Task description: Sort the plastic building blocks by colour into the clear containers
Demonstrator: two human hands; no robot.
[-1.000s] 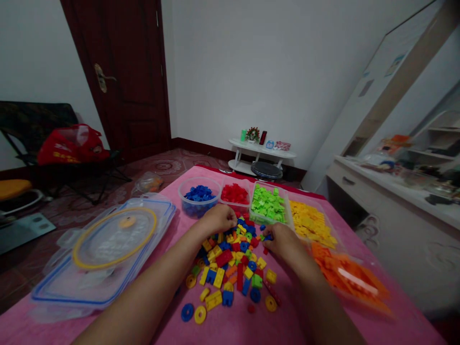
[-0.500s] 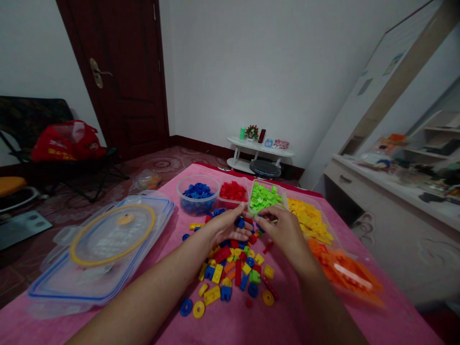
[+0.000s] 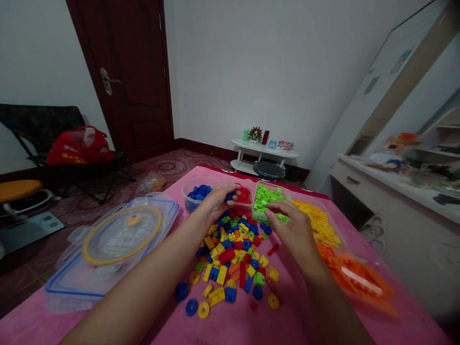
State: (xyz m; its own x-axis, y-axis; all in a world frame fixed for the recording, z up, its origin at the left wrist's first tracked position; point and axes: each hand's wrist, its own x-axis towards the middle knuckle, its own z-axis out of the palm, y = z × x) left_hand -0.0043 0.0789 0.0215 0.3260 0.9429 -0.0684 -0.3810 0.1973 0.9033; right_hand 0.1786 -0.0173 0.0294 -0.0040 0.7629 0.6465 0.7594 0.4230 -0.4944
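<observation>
My left hand [image 3: 217, 202] is curled around a blue building block [image 3: 230, 196], raised in front of the red block container [image 3: 244, 194] and just right of the round tub of blue blocks [image 3: 199, 192]. My right hand [image 3: 293, 225] hovers at the near right edge of the green block container [image 3: 266, 196], thumb and fingers apart, with nothing visible in them. Below and between both hands lies a mixed pile of blocks [image 3: 226, 256] in red, yellow, blue, green and orange, with several wheels at its near edge. My left forearm covers part of the pile's left side.
Yellow blocks [image 3: 321, 225] and a container of orange blocks [image 3: 354, 278] sit along the right side of the pink-covered table [image 3: 283, 321]. Stacked clear lids [image 3: 118, 244] lie at the left. Beyond stands a low white shelf [image 3: 264, 149]; a white cabinet [image 3: 388, 201] is at right.
My left hand has moved left and up, its open palm now curled around the blue block. My right hand has shifted slightly right, and its pinched fingers have parted.
</observation>
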